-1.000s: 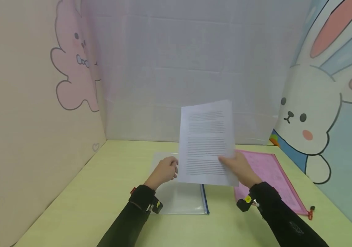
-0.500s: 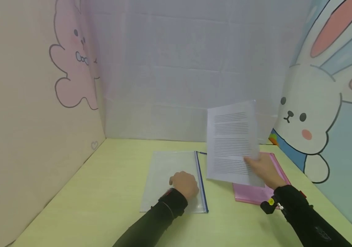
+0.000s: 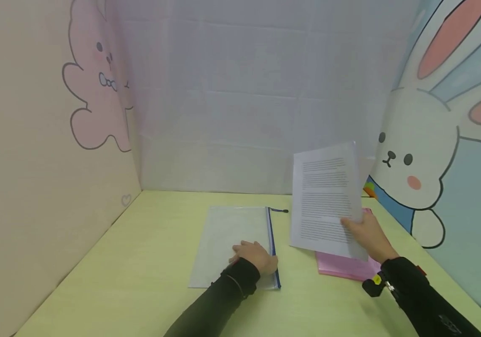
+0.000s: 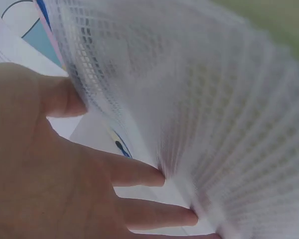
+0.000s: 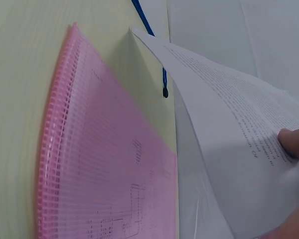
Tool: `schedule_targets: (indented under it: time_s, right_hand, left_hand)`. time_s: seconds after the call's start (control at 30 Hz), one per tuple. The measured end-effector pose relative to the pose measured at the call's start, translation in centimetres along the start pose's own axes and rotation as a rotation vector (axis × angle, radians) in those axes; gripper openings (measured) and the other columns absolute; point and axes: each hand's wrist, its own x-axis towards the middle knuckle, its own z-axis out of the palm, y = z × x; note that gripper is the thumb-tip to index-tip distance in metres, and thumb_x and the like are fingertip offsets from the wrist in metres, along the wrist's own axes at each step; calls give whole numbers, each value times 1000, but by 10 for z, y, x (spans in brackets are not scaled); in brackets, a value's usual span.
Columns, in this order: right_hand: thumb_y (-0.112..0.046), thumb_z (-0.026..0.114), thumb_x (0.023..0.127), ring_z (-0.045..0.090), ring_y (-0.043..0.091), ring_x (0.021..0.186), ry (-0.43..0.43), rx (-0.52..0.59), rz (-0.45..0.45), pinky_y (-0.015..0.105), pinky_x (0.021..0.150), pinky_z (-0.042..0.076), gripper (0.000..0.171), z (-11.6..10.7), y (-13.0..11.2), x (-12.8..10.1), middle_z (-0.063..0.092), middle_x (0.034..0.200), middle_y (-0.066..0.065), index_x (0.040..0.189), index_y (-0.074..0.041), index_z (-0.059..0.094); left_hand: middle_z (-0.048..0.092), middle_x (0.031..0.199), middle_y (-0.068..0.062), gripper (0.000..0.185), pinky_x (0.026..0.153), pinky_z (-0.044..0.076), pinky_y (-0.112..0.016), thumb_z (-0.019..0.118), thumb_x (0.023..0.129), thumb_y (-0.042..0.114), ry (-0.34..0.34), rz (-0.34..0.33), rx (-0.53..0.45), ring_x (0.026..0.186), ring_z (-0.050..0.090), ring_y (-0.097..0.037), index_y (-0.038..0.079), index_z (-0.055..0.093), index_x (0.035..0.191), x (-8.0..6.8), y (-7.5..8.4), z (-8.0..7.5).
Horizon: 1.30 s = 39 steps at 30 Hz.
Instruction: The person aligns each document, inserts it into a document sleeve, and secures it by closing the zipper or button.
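Note:
A translucent white mesh zipper pouch (image 3: 227, 229) lies flat in mid-table, its blue zipper along the right side. My left hand (image 3: 255, 256) rests on its lower right part near the zipper, fingers spread. In the left wrist view, the fingertips (image 4: 157, 178) touch the ribbed mesh and the thumb is at its edge. My right hand (image 3: 368, 236) pinches printed paper sheets (image 3: 324, 201) by their lower right, holding them upright above the table. The thumb lies on the printed side; the fingers behind are mostly hidden.
Under and behind the sheets, a pink mesh pouch (image 3: 343, 267) with printed content lies on the right. A blue zipper pull (image 3: 280, 210) sticks out from the white pouch's far corner. Walls with cartoon animals border the table (image 3: 139, 262) left and right; a white sheet hangs behind.
The right hand has carried the paper sheets rightward, uncovering the white pouch and zipper pull. From beside the sheets, the left hand has come down onto the pouch, and its fingers have spread.

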Motion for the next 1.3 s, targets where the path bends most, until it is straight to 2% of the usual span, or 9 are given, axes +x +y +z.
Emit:
schedule_targets:
  time_s: [0.1, 0.2, 0.3, 0.4, 0.57, 0.63, 0.8, 1.1, 1.3]
  right_hand:
    - [-32, 56, 106, 70, 40, 104, 12, 58, -1, 50, 75, 60, 55, 3, 0, 1, 58, 137, 30, 151, -3, 42]
    - [-29, 54, 107, 71, 36, 102, 33, 136, 25, 47, 77, 60, 54, 11, 0, 3, 57, 136, 32, 149, 2, 41]
    - [-28, 53, 107, 71, 32, 101, 62, 180, 101, 43, 79, 60, 56, 22, 1, 6, 56, 137, 33, 148, 7, 38]
    - [-27, 54, 106, 70, 34, 103, 87, 183, 177, 42, 80, 60, 56, 32, 2, 9, 54, 138, 33, 147, 8, 38]
    - [-20, 54, 105, 66, 37, 107, 77, 173, 245, 40, 81, 57, 53, 49, 3, 11, 53, 138, 34, 146, 10, 39]
    - [-19, 55, 105, 66, 34, 105, 55, 171, 266, 38, 80, 56, 54, 55, 2, 10, 53, 137, 33, 147, 10, 38]
    - [-16, 59, 103, 67, 29, 98, -9, 193, 316, 37, 77, 57, 55, 65, -5, 3, 55, 134, 34, 145, 13, 38]
    - [-8, 59, 102, 69, 31, 96, -163, 357, 353, 49, 79, 60, 57, 67, -11, -19, 59, 130, 29, 148, 11, 32]
    - [-6, 60, 101, 70, 31, 93, -198, 401, 406, 51, 78, 60, 58, 66, -11, -25, 63, 121, 25, 148, 11, 30]
  left_hand:
    - [57, 130, -28, 69, 79, 52, -56, 53, 94, 53, 31, 12, -22, 103, 57, -42, 3, 58, 141, 2, -3, 0]
    - [63, 107, -24, 59, 74, 47, -47, 52, 93, 47, 69, 46, 5, 86, 55, -33, 0, 67, 125, 4, -6, 2]
    - [63, 90, -16, 50, 73, 41, -42, 49, 92, 46, 96, 72, 51, 77, 52, -27, 1, 71, 102, 5, -8, 4]
    - [60, 79, -11, 45, 71, 40, -40, 48, 94, 44, 110, 83, 74, 72, 52, -26, 6, 67, 80, 5, -9, 5]
    - [68, 88, -11, 50, 74, 43, -41, 44, 98, 44, 136, 86, 103, 77, 56, -26, 3, 71, 86, 4, -8, 6]
    - [70, 95, -13, 53, 78, 44, -43, 43, 100, 45, 144, 85, 110, 82, 58, -27, 2, 73, 96, 4, -8, 6]
    - [71, 99, -14, 57, 81, 45, -46, 42, 100, 48, 144, 82, 105, 88, 60, -28, 1, 75, 100, 4, -9, 6]
    - [73, 97, -12, 59, 77, 51, -44, 41, 101, 49, 142, 121, 86, 87, 66, -26, 2, 76, 93, 4, -15, 3]
    - [73, 93, -11, 61, 72, 52, -41, 42, 100, 52, 150, 122, 116, 80, 66, -24, 3, 76, 91, 5, -16, 5]
